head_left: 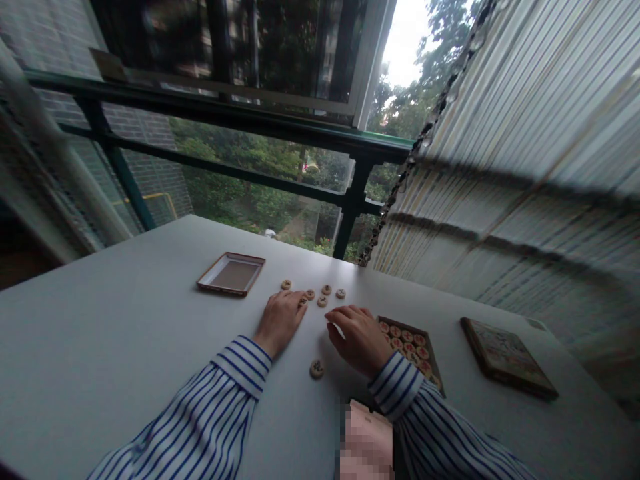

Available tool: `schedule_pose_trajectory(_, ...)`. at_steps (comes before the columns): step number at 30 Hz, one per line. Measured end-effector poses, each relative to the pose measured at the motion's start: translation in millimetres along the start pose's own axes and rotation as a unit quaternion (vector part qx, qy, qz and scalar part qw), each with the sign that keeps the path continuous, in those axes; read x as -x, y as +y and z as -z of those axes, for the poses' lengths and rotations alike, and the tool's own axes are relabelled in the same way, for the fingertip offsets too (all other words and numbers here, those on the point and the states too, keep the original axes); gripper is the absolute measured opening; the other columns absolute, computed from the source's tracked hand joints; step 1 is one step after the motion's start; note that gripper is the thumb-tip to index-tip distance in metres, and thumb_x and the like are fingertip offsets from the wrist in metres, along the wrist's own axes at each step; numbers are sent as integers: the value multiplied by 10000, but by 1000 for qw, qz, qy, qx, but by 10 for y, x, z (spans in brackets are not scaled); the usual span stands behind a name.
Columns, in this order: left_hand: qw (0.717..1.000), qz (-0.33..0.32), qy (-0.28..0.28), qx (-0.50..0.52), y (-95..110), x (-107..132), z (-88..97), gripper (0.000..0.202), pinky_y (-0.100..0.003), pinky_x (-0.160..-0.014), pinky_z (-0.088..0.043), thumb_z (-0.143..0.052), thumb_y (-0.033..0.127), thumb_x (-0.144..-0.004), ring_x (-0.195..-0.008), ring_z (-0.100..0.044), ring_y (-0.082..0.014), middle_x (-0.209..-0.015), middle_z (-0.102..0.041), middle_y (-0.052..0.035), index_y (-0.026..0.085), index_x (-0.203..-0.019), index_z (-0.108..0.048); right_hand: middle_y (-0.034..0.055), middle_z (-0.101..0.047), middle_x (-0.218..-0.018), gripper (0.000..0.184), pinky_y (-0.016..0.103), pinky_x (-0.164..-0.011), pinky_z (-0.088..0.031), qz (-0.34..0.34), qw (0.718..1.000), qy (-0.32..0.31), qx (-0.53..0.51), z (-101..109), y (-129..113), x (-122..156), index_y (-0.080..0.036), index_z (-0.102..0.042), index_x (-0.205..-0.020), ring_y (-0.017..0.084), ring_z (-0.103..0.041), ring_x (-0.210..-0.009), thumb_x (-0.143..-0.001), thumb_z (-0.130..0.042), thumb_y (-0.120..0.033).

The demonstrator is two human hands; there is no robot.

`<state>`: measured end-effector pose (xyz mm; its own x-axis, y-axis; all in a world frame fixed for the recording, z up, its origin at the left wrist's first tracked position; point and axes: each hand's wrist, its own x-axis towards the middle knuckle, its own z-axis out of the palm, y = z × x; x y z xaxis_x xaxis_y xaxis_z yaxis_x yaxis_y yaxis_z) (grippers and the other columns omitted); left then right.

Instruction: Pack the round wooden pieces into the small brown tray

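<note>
My left hand (pixel 283 321) rests low over the white table with a round wooden xiangqi piece (pixel 303 302) between its thumb and index finger. Close to those fingertips lie several more pieces, among them one at the left (pixel 286 285) and one at the right (pixel 341 293). To the right, my right hand (pixel 359 339) hovers palm down, thumb and fingers apart, with nothing visible in them. It partly covers an open box (pixel 434 347) filled with pieces, most showing red characters. A single dark-lettered piece (pixel 317 369) sits on the table between my forearms.
A shallow empty tray-like lid (pixel 233 273) lies at the back left. At the right is a closed box with a pictured top (pixel 510 357). A pink object (pixel 370 440), partly pixelated, is at the near edge. Beyond the table (pixel 125 320) stand a green railing (pixel 240 170) and a window.
</note>
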<state>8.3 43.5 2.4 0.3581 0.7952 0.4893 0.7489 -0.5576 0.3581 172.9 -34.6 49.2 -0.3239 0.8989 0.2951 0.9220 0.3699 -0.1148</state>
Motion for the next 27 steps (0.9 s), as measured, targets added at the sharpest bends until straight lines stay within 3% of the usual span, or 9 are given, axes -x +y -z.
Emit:
schedule_pose_trajectory(19, 997, -54, 46, 6, 75, -12, 57, 245, -359, -829, -392, -511, 205, -750, -892, -540, -204, -946, -625, -58, 172, -991, -540, 48, -619, -949, 205, 279, -769, -318, -10, 1000, -12, 13, 35, 2, -7, -207, -575, -953, 142, -519, -912, -837, -408, -223)
schedule_pose_trajectory(27, 995, -74, 67, 12, 134, -17, 87, 218, -362, -811, -394, -493, 222, -759, -873, -544, -205, -918, -629, -63, 172, -964, -547, 40, -628, -930, 213, 285, -781, -323, -20, 1000, 5, 14, 181, 20, -29, -221, -589, -945, 146, -529, -905, -840, -405, -234)
